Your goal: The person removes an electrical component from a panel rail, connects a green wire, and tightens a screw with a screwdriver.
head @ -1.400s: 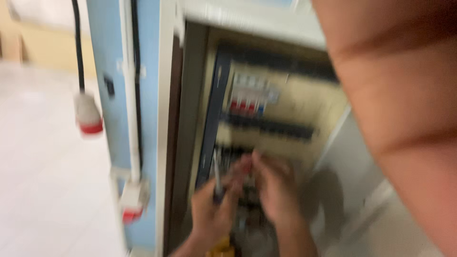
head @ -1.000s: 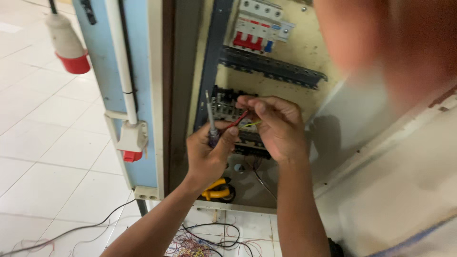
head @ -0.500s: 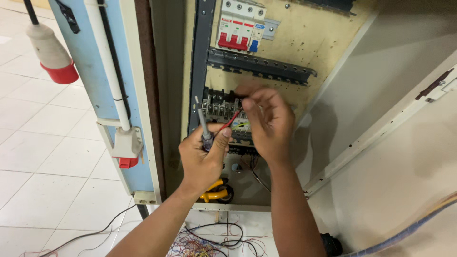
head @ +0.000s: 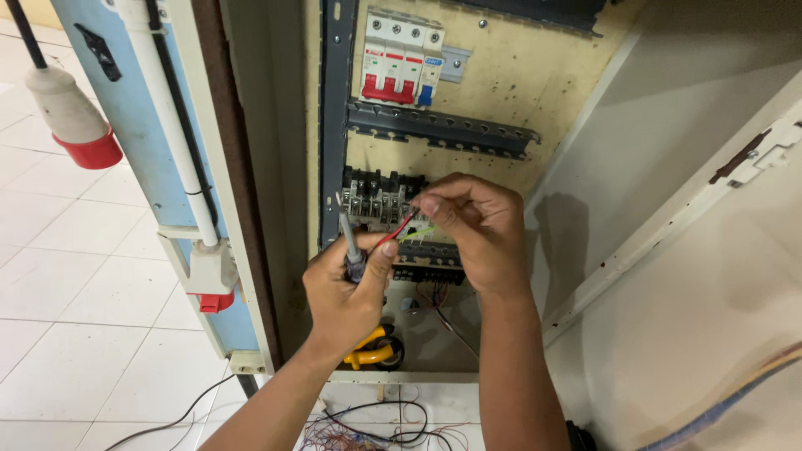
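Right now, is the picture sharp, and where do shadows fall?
Head view: sharp and evenly lit, no glare; the right hand and the left hand holding a screwdriver show crisply; a soft shadow falls on the cabinet's inner wall; edges bend slightly.

Inside cabinet (head: 276, 167): breaker block (head: 399, 58) above slotted rail (head: 443, 129), terminal block (head: 380, 200) below. Pliers (head: 372, 349) lowest, beneath hands. Outside, left: hanging plug (head: 71, 113).

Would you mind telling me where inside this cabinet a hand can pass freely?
Bare backboard lies right of the circuit breakers, above the grey rail. Crowded: the terminal block, where left hand and right hand work, and the floor by the yellow-handled pliers.
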